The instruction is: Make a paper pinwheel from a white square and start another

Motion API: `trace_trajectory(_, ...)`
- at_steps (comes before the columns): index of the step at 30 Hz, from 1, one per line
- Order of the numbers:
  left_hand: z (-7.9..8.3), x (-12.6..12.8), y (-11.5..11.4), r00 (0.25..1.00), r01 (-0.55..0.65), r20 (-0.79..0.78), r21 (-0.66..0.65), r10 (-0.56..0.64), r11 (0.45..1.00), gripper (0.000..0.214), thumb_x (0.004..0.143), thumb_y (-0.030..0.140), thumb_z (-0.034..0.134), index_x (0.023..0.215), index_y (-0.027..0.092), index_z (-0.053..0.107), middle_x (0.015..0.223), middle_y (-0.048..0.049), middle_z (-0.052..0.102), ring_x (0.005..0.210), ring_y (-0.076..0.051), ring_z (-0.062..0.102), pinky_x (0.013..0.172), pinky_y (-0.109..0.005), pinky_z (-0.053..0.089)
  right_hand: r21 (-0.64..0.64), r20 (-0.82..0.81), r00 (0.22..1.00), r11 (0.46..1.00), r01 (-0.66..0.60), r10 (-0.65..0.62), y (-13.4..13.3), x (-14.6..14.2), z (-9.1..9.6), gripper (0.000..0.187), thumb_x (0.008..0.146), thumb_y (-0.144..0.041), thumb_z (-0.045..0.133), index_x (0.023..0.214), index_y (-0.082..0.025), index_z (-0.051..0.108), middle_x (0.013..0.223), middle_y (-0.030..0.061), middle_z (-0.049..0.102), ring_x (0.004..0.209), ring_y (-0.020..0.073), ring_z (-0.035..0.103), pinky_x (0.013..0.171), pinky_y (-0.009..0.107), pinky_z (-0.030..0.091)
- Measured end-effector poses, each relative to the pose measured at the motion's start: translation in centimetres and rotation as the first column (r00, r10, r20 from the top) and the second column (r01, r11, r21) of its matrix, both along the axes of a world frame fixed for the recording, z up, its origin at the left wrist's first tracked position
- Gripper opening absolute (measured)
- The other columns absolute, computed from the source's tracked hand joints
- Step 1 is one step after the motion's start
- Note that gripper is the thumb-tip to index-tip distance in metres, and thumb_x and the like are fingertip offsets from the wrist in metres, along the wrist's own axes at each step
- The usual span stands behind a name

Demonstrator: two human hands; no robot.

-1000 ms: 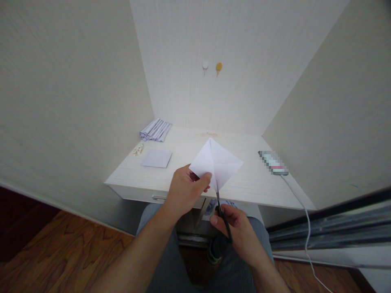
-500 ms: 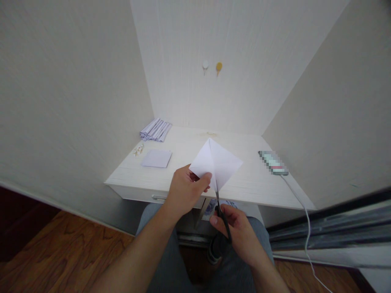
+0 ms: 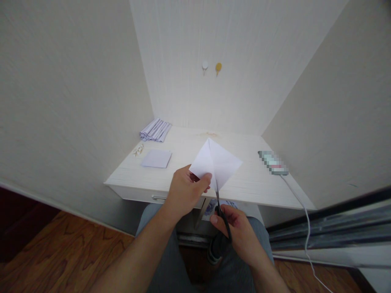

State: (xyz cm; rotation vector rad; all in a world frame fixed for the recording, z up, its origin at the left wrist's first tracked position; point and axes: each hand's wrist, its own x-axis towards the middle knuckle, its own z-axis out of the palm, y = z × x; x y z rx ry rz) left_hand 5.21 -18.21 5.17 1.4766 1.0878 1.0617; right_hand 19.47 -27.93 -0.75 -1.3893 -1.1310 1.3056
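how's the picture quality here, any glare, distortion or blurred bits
Head view: soft, dim light, no harsh glare on the white paper; head view: side walls splay outward, suggesting a wide lens; head view: phone masked by coarse pixel blocks.

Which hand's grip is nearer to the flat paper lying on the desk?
Left. The left grip is slightly right of the flat paper; the right grip, around the scissors, is farther right and lower in view.

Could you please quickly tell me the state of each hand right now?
Left hand: closed, pinching the white paper.
Right hand: closed around the handles of the scissors.
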Motion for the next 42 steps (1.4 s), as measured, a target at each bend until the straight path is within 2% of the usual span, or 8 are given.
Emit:
trace_trajectory(10,0.07,0.07,-0.13,1.0,-0.004,-0.018,0.013,0.004,1.0,0.023,0.08,0.037,0.068,0.07,0.016,0.068,0.06,-0.0034,0.07,0.058,-0.019,0.07,0.052,-0.024,0.049,0.007,-0.007,1.0,1.0,-0.003,0.003,0.07,-0.19,0.43,0.053,0.072,-0.067,0.074,0.066,-0.02,0.05,0.064,-0.0044,0.038,0.061,0.012,0.03,0.056,0.027,0.025)
trace_trajectory(16,0.25,-0.03,-0.16,0.997,-0.003,-0.073,0.02,0.004,1.0,0.029,0.083,0.039,0.065,0.066,0.016,0.068,0.059,-0.0037,0.07,0.058,-0.018,0.069,0.053,-0.024,0.048,0.009,0.019,1.0,1.0,0.007,-0.007,-0.1,-0.09,0.26,0.052,0.074,-0.063,0.074,0.063,-0.021,0.045,0.062,-0.0052,0.035,0.061,0.0117,0.03,0.056,0.027,0.025)
trace_trajectory(28,-0.41,-0.16,0.18,0.998,-0.001,-0.058,0.045,0.004,0.999,0.029,0.085,0.042,0.064,0.072,0.016,0.07,0.064,-0.0045,0.072,0.059,-0.018,0.069,0.055,-0.025,0.05,-0.008,0.103,0.994,0.999,0.042,-0.041,0.05,0.07,0.37,0.05,0.072,-0.059,0.075,0.059,-0.022,0.044,0.058,-0.0053,0.035,0.058,0.0119,0.031,0.054,0.028,0.024)
trace_trajectory(35,0.25,0.02,-0.05,1.0,0.0,-0.03,0.009,0.0,1.0,0.028,0.083,0.039,0.065,0.068,0.016,0.067,0.059,-0.0036,0.07,0.055,-0.017,0.068,0.051,-0.023,0.049,0.003,0.167,0.983,0.998,0.069,-0.069,0.07,0.22,0.39,0.051,0.07,-0.058,0.076,0.055,-0.022,0.044,0.054,-0.0052,0.036,0.055,0.0119,0.033,0.053,0.028,0.025)
trace_trajectory(42,0.56,0.04,-0.14,1.0,0.004,-0.012,-0.024,-0.005,1.0,0.025,0.083,0.034,0.065,0.066,0.016,0.066,0.056,-0.0021,0.068,0.051,-0.015,0.066,0.047,-0.02,0.046,-0.002,0.154,0.986,0.998,0.065,-0.064,0.12,0.16,0.11,0.05,0.072,-0.058,0.074,0.056,-0.023,0.043,0.056,-0.0051,0.036,0.057,0.0122,0.032,0.054,0.028,0.025)
